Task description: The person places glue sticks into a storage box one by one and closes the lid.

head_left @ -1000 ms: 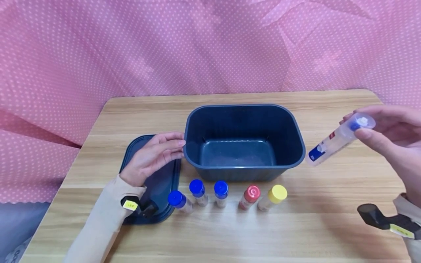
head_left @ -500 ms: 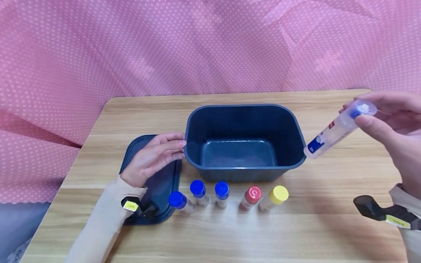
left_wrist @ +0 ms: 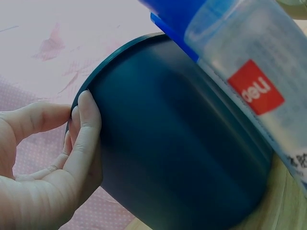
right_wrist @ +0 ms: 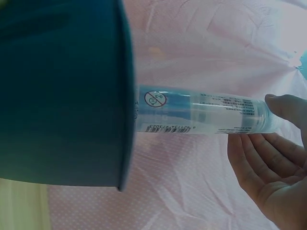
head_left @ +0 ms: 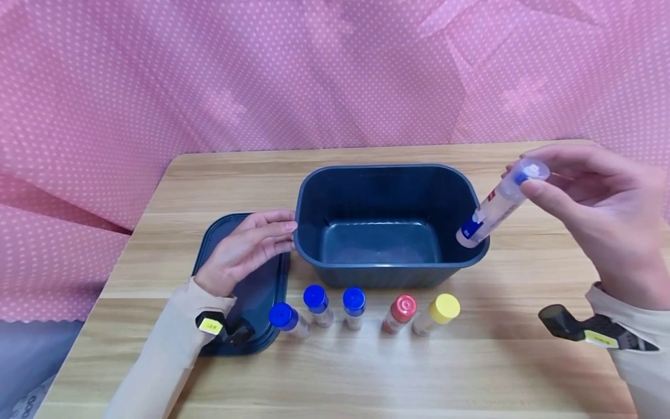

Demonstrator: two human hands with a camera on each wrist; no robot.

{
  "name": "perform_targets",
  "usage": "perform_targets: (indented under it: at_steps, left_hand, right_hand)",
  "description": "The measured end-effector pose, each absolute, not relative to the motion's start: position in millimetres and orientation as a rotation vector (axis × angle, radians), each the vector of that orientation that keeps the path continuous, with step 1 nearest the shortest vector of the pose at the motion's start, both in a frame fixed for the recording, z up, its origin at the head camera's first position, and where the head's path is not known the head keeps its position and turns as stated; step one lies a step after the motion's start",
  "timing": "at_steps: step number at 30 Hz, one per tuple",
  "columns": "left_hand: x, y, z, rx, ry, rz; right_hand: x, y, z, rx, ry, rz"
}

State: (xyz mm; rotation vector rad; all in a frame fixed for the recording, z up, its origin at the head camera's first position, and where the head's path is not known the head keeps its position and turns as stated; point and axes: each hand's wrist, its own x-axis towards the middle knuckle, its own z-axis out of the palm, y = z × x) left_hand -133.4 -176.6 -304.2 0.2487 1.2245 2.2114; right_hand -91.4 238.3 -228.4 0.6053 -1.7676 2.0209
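A dark blue box (head_left: 389, 273) stands in the middle of the table. My left hand (head_left: 251, 247) touches its left wall with fingertips at the rim; in the left wrist view the fingers (left_wrist: 86, 127) lie along the outside. My right hand (head_left: 597, 203) pinches a clear glue bottle (head_left: 494, 212) by its capped end, between thumb and fingers. The bottle tilts, its lower end inside the box's right rim; that end is hidden in the right wrist view. Before the box stand small clear bottles with blue (head_left: 316, 298), red (head_left: 403, 309) and yellow (head_left: 443, 309) caps.
A dark blue lid (head_left: 259, 308) lies on the wooden table (head_left: 366, 384) under my left forearm. A pink dotted cloth (head_left: 335, 75) hangs behind the table. A blue-capped bottle (left_wrist: 249, 86) fills the right of the left wrist view.
My right hand has moved left with the glue bottle, taking its lower end from beside the box to over the right rim. The left hand keeps its place.
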Motion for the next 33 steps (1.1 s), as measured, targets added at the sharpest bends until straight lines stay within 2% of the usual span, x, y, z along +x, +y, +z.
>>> perform_targets:
  at_steps: [27, 33]
  left_hand:
    - [-134, -176, -300, 0.202, 1.215, 2.216]
    - [-132, -175, -300, 0.181, 1.222, 2.219]
  right_hand:
    - [-115, 222, -248, 0.661, -2.132, 1.771]
    - [-118, 220, -249, 0.670, -2.319, 1.498]
